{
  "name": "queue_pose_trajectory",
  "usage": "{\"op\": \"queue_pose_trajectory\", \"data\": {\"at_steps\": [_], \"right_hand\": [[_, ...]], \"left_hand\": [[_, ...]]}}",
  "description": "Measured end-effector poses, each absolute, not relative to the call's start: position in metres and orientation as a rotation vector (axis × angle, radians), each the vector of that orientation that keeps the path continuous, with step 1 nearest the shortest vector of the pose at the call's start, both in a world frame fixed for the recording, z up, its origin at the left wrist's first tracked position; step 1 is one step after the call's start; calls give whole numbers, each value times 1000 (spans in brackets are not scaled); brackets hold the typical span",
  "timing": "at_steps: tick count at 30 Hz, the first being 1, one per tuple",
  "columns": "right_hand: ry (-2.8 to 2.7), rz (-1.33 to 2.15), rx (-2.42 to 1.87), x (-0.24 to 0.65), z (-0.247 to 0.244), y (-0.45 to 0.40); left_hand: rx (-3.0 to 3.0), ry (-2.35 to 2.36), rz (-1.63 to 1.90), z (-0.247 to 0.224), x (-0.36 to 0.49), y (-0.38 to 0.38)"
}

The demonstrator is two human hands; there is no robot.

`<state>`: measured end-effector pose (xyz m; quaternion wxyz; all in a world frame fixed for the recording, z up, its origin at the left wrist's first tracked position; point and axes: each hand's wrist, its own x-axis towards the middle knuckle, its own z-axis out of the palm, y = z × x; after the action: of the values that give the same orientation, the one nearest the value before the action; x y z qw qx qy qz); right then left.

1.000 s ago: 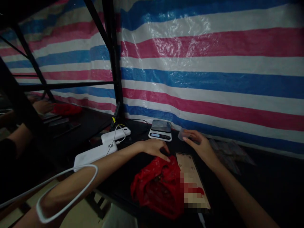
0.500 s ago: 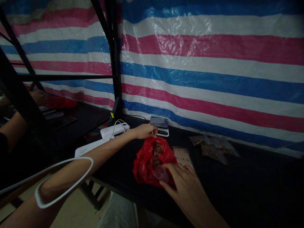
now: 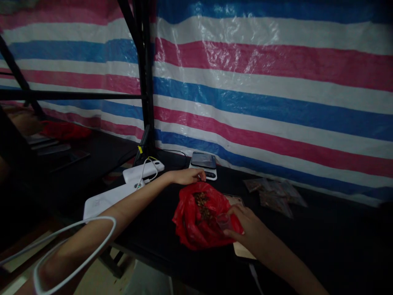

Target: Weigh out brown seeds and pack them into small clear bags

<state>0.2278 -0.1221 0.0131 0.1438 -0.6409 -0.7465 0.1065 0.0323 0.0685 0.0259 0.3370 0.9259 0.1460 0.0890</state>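
Note:
A red plastic bag (image 3: 192, 229) stands open on the black table, with small brown seed-like pieces (image 3: 202, 205) inside. At its far rim, my left hand (image 3: 188, 176) has curled fingers pinching the plastic, just in front of a small digital scale (image 3: 211, 175). My right hand (image 3: 245, 223) grips a small clear plastic cup (image 3: 224, 221) between thumb and fingers. That cup is tilted over the near right side of the bag's opening; its contents are too dark to make out. A lit phone (image 3: 244, 250) lies partly beneath my right hand and the bag.
Several small clear zip bags with brown contents (image 3: 274, 194) lie at the right. Two white devices (image 3: 106, 198) with a cable are at the left. A white cable (image 3: 113, 225) loops over my left forearm. Beyond a black metal frame (image 3: 146, 82), another person's hand (image 3: 26, 122) shows.
My right hand has moved right with the cup, drawing away from the brown pieces. The bag's opening looks wider, and more of the phone shows. My left hand stays at the far rim.

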Motion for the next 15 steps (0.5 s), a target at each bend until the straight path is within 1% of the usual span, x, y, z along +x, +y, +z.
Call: {"op": "queue_pose_trajectory", "data": {"at_steps": [3,10,15], "right_hand": [[-2110,457,-1812,230,15,-119],[-1956,609,-1729,234,35,-104],[-1946,528,-1644,230,63,-89]], "left_hand": [[2346,352,227,21,42,62],[2154,260,271,6,37,60],[2171,310,426,0,31,63]]}}
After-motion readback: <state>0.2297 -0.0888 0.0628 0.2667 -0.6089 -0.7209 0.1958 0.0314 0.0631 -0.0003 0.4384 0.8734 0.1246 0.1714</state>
